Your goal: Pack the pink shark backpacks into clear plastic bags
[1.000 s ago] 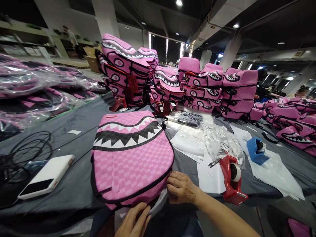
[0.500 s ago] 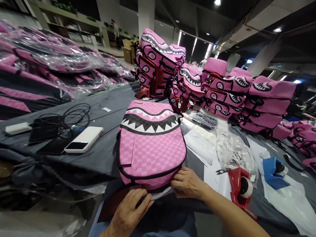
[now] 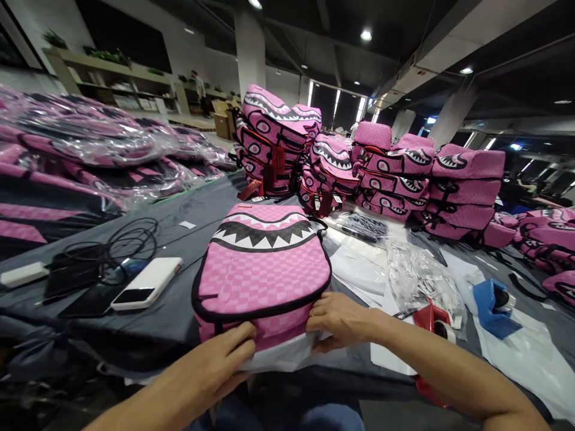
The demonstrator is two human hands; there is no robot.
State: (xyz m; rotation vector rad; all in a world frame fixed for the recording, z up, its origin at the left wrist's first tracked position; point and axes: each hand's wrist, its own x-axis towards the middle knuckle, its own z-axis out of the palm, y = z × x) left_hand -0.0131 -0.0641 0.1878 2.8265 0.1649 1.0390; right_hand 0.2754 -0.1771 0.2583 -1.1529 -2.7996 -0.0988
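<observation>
A pink checkered backpack (image 3: 269,278) with a black-and-white shark-teeth print lies on the table, its bottom end facing me. A whitish plastic bag (image 3: 285,354) wraps the underside of that end. My left hand (image 3: 228,354) is closed on the bag's edge at the left of the backpack's bottom, fingertips against the pink fabric. At the lower right corner, my right hand (image 3: 335,321) pinches the same plastic close to the backpack's side. How far the bag reaches beneath the backpack is hidden.
Left are a white power bank (image 3: 150,284) and black cables (image 3: 130,242). Plastic-wrapped backpacks (image 3: 90,140) rise behind them. Stacked pink backpacks (image 3: 276,140) stand at the back. On the right are clear plastic bags (image 3: 420,272), a red tape dispenser (image 3: 431,317) and a blue tape dispenser (image 3: 494,308).
More of the white plastic now shows along the backpack's bottom, between my hands. My left hand has shifted up to its lower left edge. The dark red piece near my lap is out of sight.
</observation>
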